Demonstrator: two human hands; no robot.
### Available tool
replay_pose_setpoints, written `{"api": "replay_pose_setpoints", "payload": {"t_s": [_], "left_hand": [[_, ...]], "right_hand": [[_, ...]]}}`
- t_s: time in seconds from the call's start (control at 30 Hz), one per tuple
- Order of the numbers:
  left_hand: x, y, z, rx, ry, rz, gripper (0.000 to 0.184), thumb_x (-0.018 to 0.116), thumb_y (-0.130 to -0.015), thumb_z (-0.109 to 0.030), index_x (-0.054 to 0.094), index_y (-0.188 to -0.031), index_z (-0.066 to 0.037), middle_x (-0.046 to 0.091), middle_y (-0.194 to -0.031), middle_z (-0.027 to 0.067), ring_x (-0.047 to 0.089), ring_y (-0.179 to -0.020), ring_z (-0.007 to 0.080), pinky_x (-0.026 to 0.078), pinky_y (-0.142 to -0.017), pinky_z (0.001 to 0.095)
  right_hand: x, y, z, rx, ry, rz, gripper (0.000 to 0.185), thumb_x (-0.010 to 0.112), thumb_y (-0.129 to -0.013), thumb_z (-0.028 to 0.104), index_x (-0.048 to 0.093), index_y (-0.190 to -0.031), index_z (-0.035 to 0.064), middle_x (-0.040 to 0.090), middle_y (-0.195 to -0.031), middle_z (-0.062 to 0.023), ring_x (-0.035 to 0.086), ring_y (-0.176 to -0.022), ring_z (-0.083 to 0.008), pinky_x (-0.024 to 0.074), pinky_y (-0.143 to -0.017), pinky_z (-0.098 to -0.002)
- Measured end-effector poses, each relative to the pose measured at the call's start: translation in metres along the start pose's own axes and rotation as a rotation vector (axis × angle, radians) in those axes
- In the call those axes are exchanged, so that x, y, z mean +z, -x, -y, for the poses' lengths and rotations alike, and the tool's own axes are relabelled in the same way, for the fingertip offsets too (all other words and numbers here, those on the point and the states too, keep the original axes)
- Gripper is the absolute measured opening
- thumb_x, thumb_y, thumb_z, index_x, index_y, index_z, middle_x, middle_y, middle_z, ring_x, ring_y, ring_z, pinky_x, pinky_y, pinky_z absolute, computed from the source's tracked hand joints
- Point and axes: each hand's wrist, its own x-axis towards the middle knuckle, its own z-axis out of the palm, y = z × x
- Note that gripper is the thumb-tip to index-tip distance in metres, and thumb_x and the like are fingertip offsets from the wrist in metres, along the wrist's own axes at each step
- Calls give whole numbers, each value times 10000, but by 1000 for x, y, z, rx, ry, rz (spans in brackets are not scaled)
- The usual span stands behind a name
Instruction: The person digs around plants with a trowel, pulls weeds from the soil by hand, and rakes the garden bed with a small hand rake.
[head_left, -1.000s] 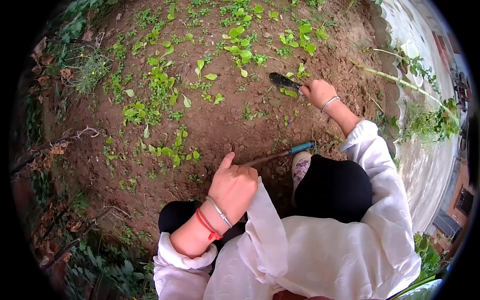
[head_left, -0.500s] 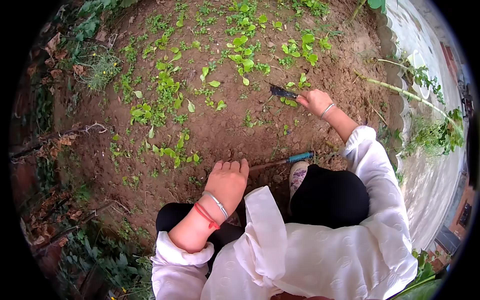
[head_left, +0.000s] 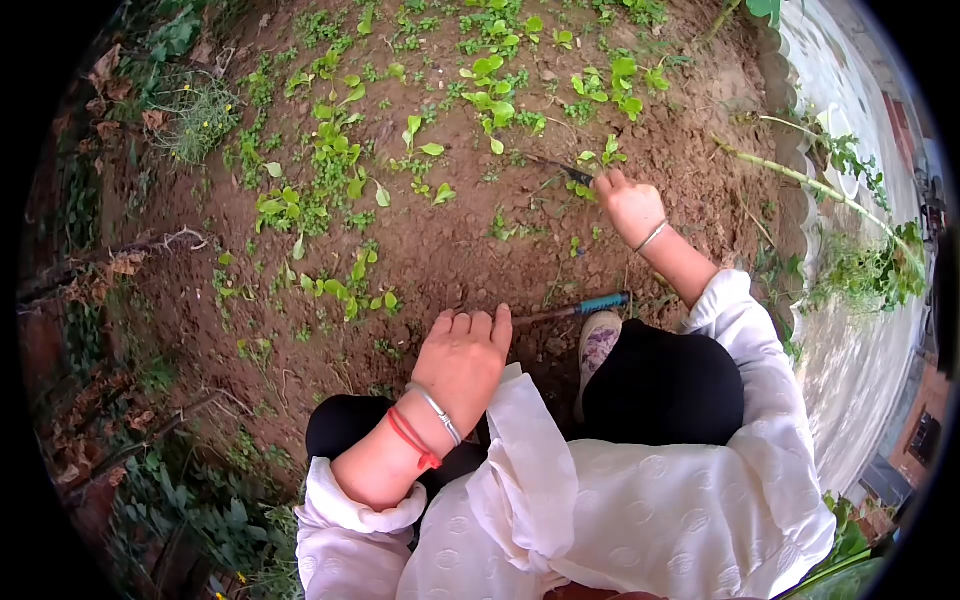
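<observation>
My right hand (head_left: 632,208) is closed round a dark flat-bladed hand tool (head_left: 578,175), its thin blade pointing left, low over the soil. A leafy seedling (head_left: 606,152) grows just beside the blade. My left hand (head_left: 460,350) is palm down in front of my bent knee, holding nothing that I can see; its fingers are partly extended and slightly apart. Close to its thumb lies a tool with a turquoise handle (head_left: 602,304) on the ground, its thin shaft running left towards the hand.
Bright green seedlings (head_left: 335,155) grow in patches across the brown soil bed (head_left: 440,250). My shoe (head_left: 598,345) stands by the turquoise handle. On the right, a scalloped edging (head_left: 800,210) borders a pale paved strip (head_left: 870,350), with a stalk (head_left: 800,182) leaning across. Dry plants line the left.
The dark blade has turned from showing its flat face to nearly edge-on, as my right hand rotated and shifted slightly. My left hand has moved a little right and up.
</observation>
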Motion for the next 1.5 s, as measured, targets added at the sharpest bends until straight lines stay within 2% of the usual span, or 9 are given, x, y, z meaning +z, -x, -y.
{"api": "replay_pose_setpoints", "payload": {"t_s": [0.17,0.43,0.77,1.0,1.1,1.2,1.27,1.4,1.5], "left_hand": [[-3,5,-4,-6,-16,-23,485,629,-793,-187,543,-1234,-6,582,-864,93,608,-860,251,456,-893,367],[2,-5,-3,-1,5,32,454,531,-799,-95,536,-1240,9,588,-881,100,609,-877,249,454,-904,373],[-8,0,-5,14,17,-27,476,523,-795,-95,520,-1258,17,589,-899,100,595,-896,252,438,-935,384],[-8,2,-4,-24,11,39,486,517,-797,-90,511,-1271,16,587,-908,107,596,-935,261,433,-945,385],[-15,3,-4,-4,25,-38,476,513,-801,-86,513,-1265,17,590,-918,114,594,-933,262,429,-945,384],[-13,2,-6,9,84,-11,467,511,-801,-85,516,-1256,19,591,-928,121,591,-922,263,429,-943,384],[-11,-5,0,-16,58,0,461,509,-802,-85,518,-1250,22,590,-931,125,590,-916,262,428,-943,386],[-11,5,-1,-14,2,-1,462,505,-808,-92,512,-1253,31,587,-941,131,590,-916,265,429,-945,390],[-13,4,-4,8,32,-31,483,508,-806,-94,496,-1270,40,583,-959,133,587,-928,266,427,-947,387]], "right_hand": [[14,41,14,-207,115,45,463,533,-776,91,490,-1214,-52,575,-883,-100,645,-621,-178,519,-524,-289],[-31,21,8,36,-132,-2,429,571,-782,121,514,-1193,13,576,-859,-100,643,-621,-224,518,-533,-334],[18,67,20,-186,59,24,533,545,-776,108,462,-1281,-43,553,-832,-86,617,-618,-191,508,-507,-318],[-53,34,-3,91,-601,-288,311,561,-919,200,561,-1190,47,584,-746,-121,617,-597,-256,489,-540,-333],[-46,34,8,511,-1240,167,281,492,-967,259,591,-1028,2,627,-768,-163,628,-667,-287,489,-624,-350],[80,79,35,322,-1086,290,390,428,-991,344,580,-914,-7,608,-727,-175,605,-697,-326,471,-671,-404],[76,82,52,409,-966,299,433,405,-994,371,580,-881,-8,614,-728,-168,588,-711,-350,459,-694,-430],[25,75,38,510,-1166,375,426,447,-987,385,573,-860,-2,586,-667,-63,537,-618,-161,434,-589,-328],[3,48,27,578,-1204,245,420,429,-989,391,574,-917,3,634,-710,-143,595,-620,-262,462,-602,-385]]}}
